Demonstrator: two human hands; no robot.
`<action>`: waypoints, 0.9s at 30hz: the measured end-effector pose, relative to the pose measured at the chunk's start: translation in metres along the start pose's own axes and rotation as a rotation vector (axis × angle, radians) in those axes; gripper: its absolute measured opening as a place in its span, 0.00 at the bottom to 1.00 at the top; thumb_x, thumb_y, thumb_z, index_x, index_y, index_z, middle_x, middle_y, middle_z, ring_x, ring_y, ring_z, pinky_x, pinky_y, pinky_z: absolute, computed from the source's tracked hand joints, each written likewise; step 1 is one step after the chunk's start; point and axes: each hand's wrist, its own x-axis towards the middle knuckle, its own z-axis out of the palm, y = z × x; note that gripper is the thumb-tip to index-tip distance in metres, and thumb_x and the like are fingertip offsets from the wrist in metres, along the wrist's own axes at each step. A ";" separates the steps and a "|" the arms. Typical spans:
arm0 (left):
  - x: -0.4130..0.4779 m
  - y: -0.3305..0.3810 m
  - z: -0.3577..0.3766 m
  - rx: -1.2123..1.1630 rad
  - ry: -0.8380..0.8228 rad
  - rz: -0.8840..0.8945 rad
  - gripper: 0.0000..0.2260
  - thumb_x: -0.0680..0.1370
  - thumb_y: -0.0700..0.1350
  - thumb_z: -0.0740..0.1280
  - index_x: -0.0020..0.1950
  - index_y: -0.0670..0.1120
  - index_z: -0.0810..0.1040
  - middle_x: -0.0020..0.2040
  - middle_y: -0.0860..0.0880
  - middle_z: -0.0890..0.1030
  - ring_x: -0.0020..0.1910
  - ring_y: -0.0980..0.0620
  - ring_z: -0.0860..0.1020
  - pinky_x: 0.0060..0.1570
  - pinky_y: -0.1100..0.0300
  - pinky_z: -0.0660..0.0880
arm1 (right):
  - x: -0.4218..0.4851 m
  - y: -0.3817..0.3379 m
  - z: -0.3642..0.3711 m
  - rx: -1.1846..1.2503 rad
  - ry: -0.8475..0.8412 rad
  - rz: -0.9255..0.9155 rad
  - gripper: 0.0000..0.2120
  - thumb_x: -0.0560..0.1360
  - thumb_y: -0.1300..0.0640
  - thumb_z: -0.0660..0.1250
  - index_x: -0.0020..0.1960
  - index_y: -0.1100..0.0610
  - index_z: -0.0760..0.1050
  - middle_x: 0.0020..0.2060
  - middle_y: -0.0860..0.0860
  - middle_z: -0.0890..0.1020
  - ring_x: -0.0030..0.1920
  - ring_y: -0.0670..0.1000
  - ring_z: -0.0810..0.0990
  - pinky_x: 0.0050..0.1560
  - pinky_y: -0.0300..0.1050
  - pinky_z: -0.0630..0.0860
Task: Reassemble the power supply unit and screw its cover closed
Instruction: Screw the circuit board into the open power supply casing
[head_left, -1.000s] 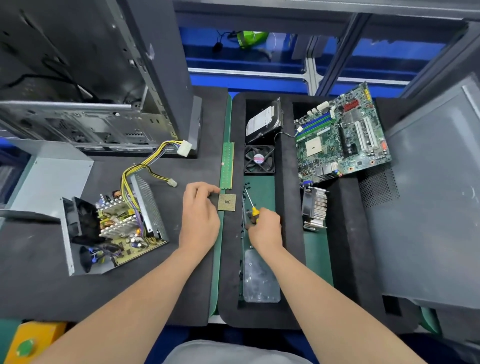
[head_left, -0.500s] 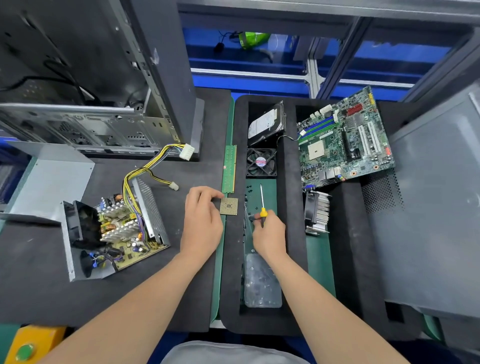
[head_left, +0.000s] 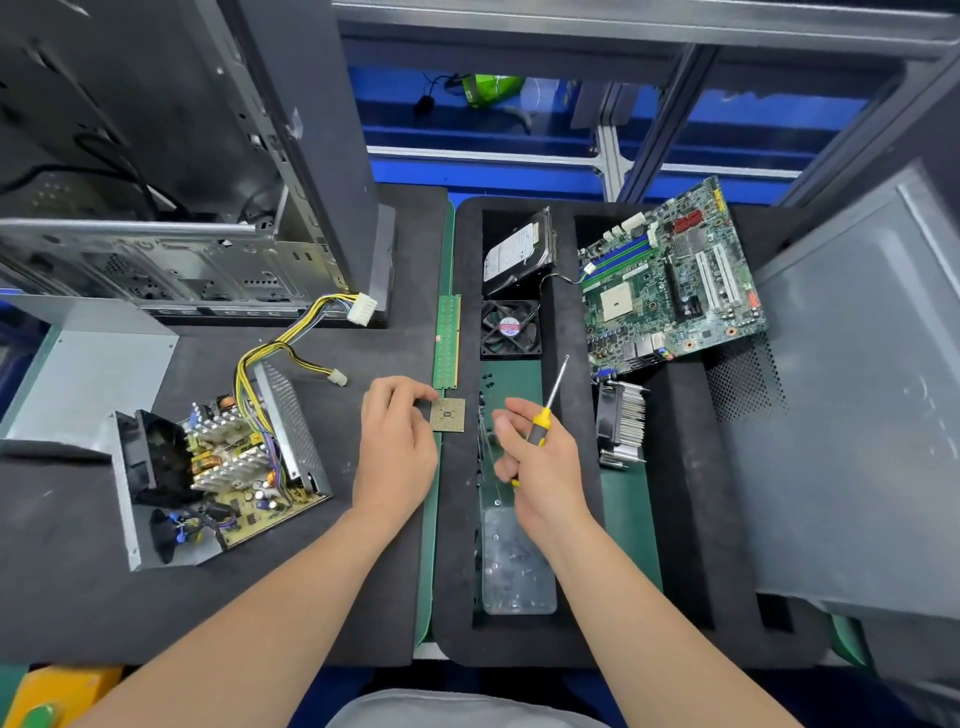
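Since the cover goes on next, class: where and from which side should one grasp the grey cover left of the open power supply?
Probably the cover by its right edge, coming from the right: it is thin sheet, and that edge lies exposed on the mat, facing the open power supply.

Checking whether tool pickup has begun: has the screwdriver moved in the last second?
Yes. The screwdriver tip swung rightward, from below the left edge of the fan to past its right edge.
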 end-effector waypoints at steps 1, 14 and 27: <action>0.000 0.000 0.000 -0.001 -0.002 0.001 0.15 0.77 0.28 0.62 0.53 0.46 0.78 0.55 0.52 0.73 0.56 0.50 0.73 0.59 0.70 0.65 | -0.001 -0.003 -0.001 0.044 -0.009 0.021 0.10 0.80 0.65 0.71 0.60 0.59 0.79 0.45 0.49 0.86 0.28 0.46 0.70 0.30 0.41 0.67; -0.009 0.047 -0.032 -0.318 -0.219 0.117 0.08 0.79 0.46 0.73 0.56 0.56 0.85 0.51 0.61 0.84 0.50 0.54 0.82 0.52 0.67 0.76 | -0.030 -0.027 0.000 0.166 -0.224 0.063 0.18 0.73 0.58 0.75 0.58 0.61 0.74 0.31 0.54 0.74 0.25 0.46 0.62 0.27 0.38 0.64; -0.005 0.053 -0.103 -0.212 -0.028 0.270 0.03 0.79 0.42 0.74 0.50 0.49 0.84 0.44 0.57 0.85 0.44 0.56 0.83 0.48 0.62 0.78 | -0.064 -0.062 0.046 -0.156 -0.433 -0.094 0.14 0.79 0.50 0.73 0.54 0.58 0.75 0.36 0.56 0.79 0.25 0.49 0.62 0.27 0.42 0.63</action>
